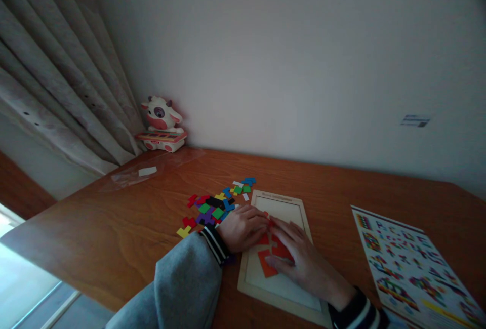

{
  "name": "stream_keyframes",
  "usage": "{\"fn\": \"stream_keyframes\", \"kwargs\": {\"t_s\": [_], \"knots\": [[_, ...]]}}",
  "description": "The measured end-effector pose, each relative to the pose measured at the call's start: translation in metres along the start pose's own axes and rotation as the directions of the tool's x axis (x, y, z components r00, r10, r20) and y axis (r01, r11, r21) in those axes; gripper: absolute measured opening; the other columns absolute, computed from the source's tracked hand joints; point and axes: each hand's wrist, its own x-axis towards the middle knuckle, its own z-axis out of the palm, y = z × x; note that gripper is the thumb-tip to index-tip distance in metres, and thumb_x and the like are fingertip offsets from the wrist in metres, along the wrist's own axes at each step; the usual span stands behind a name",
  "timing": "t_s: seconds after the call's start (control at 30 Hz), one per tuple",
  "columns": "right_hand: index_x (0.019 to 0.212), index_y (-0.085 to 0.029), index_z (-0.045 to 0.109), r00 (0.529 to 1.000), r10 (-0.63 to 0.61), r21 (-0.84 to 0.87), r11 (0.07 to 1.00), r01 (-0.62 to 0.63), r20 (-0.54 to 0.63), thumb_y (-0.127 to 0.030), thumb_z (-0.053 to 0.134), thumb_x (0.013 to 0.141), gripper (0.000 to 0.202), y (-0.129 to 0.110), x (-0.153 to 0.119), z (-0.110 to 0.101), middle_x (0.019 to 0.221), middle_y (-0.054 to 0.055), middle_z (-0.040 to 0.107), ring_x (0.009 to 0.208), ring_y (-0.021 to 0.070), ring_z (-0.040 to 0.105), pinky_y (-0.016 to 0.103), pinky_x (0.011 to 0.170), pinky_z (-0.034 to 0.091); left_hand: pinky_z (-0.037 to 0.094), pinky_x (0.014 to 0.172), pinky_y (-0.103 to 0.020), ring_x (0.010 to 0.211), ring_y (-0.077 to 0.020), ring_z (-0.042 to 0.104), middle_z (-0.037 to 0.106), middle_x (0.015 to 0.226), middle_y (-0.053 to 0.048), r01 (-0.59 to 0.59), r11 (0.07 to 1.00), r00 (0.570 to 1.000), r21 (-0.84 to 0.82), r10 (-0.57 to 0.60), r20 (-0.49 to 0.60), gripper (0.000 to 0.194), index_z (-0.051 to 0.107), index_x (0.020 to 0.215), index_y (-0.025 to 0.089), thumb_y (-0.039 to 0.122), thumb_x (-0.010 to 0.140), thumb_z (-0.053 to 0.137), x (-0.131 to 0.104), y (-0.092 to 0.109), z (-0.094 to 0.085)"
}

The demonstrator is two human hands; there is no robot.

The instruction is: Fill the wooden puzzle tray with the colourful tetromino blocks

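A pale wooden tray [261,288] with a raised rim lies on the table, tilted in view. Several flat orange-red puzzle pieces [268,264] lie inside it, partly covered by my hands. My left hand [245,227] reaches over the tray's left rim, its fingers bent and close together at a small red puzzle piece [266,214]. From the right comes my right hand [298,255], its fingers stretched out over the red pieces and its thumb apart. Its fingertips meet those of my left hand. What lies under both palms is hidden.
Loose coloured puzzle pieces [207,212] spread left of the tray, partly behind my left wrist. A printed pattern sheet [413,268] lies at the right. Clear plastic film [129,178] and a cow toy keyboard [163,134] are at the back left, near the curtain [64,66].
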Motion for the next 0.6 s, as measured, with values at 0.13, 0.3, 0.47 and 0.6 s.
{"fn": "stream_keyframes", "kwargs": {"t_s": [0.13,0.3,0.47,0.6], "knots": [[0.133,-0.026,0.062,0.999,-0.009,0.019,1.0,0.01,-0.05,-0.064,0.062,0.085,0.061,0.018,-0.008,-0.013,0.147,0.009,0.054,0.136,0.0282,0.048,0.05,0.114,0.039,0.051,0.084,-0.035,0.095,-0.0227,0.066,0.072,0.108,-0.009,-0.153,0.987,0.987,-0.053,0.155,0.03,0.041,0.067,0.108,0.017,0.053,0.089,0.062,-0.002,0.002,0.002],[0.122,-0.027,0.07,0.993,0.018,0.047,0.999,-0.013,-0.12,-0.051,0.065,0.088,0.042,0.031,-0.012,-0.015,0.136,0.008,0.064,0.127,0.0262,0.057,0.048,0.109,0.044,0.051,0.085,-0.037,0.096,-0.0242,0.067,0.074,0.109,-0.007,-0.149,0.987,0.986,-0.062,0.153,0.072,0.047,0.068,0.108,0.019,0.059,0.083,0.066,-0.005,0.0,0.006],[0.117,-0.026,0.072,0.988,-0.016,0.038,0.999,0.022,-0.155,-0.041,0.065,0.092,0.03,0.026,-0.011,-0.01,0.129,0.006,0.068,0.12,0.0242,0.062,0.045,0.106,0.048,0.051,0.092,-0.034,0.102,-0.021,0.067,0.073,0.117,-0.004,-0.143,0.985,0.984,-0.098,0.152,0.095,0.025,0.066,0.115,0.021,0.032,0.096,0.057,-0.003,0.004,0.004],[0.118,-0.026,0.071,0.981,-0.037,0.067,0.996,0.051,-0.19,-0.036,0.06,0.095,0.028,0.021,-0.011,-0.006,0.127,0.007,0.069,0.116,0.0226,0.063,0.042,0.103,0.051,0.052,0.094,-0.031,0.104,-0.0186,0.066,0.072,0.118,-0.005,-0.171,0.979,0.98,-0.114,0.182,0.086,0.025,0.064,0.119,0.019,0.024,0.1,0.049,0.0,0.006,0.004]]}}
